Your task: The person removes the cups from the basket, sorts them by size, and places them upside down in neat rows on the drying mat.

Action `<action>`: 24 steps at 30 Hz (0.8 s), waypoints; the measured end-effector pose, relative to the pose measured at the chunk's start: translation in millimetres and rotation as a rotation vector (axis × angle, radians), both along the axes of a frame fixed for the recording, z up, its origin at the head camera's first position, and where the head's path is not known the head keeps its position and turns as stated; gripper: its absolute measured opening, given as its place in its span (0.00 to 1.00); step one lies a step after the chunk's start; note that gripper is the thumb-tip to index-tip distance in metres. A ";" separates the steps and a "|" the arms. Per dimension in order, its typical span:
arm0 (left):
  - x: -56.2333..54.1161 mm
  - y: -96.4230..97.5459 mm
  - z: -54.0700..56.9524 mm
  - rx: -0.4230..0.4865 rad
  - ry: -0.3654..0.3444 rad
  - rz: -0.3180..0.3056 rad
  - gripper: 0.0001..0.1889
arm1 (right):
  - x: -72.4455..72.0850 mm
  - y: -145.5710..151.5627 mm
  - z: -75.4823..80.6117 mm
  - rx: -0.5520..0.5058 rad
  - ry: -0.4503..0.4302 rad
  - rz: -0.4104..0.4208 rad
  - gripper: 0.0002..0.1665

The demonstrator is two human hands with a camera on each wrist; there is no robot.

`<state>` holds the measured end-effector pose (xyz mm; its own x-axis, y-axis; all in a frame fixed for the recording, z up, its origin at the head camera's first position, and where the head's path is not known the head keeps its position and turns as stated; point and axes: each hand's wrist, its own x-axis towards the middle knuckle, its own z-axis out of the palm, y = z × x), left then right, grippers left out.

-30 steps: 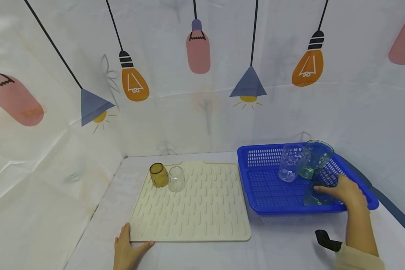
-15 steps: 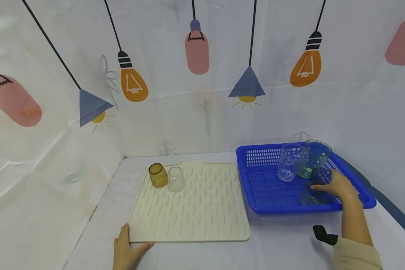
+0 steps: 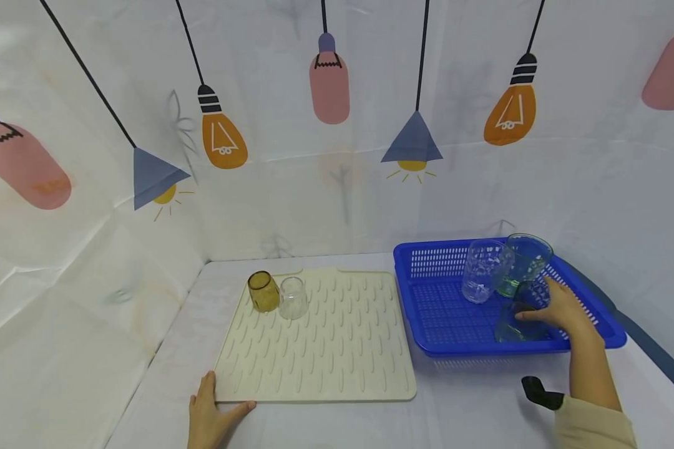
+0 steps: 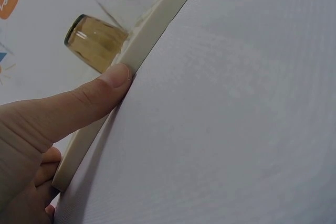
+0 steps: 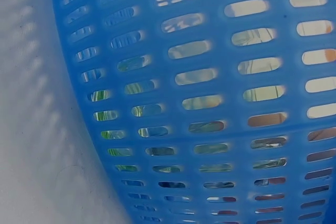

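My right hand (image 3: 561,312) reaches over the near right side of the blue plastic basket (image 3: 460,352) and grips a dark bluish drinking glass (image 3: 511,324), which it partly hides. In the right wrist view the basket wall (image 5: 215,135) covers hand and glass, with bits of green and skin showing through its slots. At the near left corner of the cream ribbed drying mat (image 3: 320,355), my left hand (image 3: 213,411) rests with fingers along the left edge. Its thumb (image 4: 100,95) lies straight against the front edge in the left wrist view.
Behind the gripped glass stand a clear textured glass (image 3: 480,274) and a larger greenish glass (image 3: 528,259) in the basket. An amber glass (image 3: 264,292) and a small clear glass (image 3: 293,299) stand at the mat's back left. A patterned cloth backdrop (image 3: 292,199) rises behind.
My right hand has moved slightly left inside the basket, and the bluish glass has shifted left with it. The left hand and the mat stay put.
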<state>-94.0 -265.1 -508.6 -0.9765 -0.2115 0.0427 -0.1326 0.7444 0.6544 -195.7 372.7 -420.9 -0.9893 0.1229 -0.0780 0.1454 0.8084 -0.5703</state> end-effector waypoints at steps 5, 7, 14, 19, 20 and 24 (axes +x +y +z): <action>-0.1 0.5 1.3 -0.018 0.006 0.000 0.60 | -1.5 -1.3 0.6 0.039 -0.005 0.009 0.66; 0.1 0.8 1.9 -0.025 0.010 -0.002 0.60 | -0.5 -1.8 2.0 0.054 -0.014 -0.003 0.66; -0.2 0.8 2.4 -0.030 -0.007 -0.006 0.60 | 9.7 -3.9 13.6 0.076 -0.088 -0.029 0.69; -0.3 1.1 4.1 -0.033 -0.018 -0.005 0.59 | 18.8 -2.1 26.9 0.135 -0.120 0.018 0.59; -0.3 1.1 4.5 -0.034 -0.019 -0.004 0.59 | 19.9 -0.8 29.3 0.149 -0.119 0.032 0.55; -0.1 0.7 5.0 -0.036 -0.021 -0.001 0.60 | 24.1 3.7 31.2 0.181 -0.067 0.090 0.42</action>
<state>-94.1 -264.3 -503.7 -0.9774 -0.2094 0.0293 -0.1457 0.7675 0.6243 -171.6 376.4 -389.7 -0.9903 0.0527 -0.1285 0.1010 0.9082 -0.4061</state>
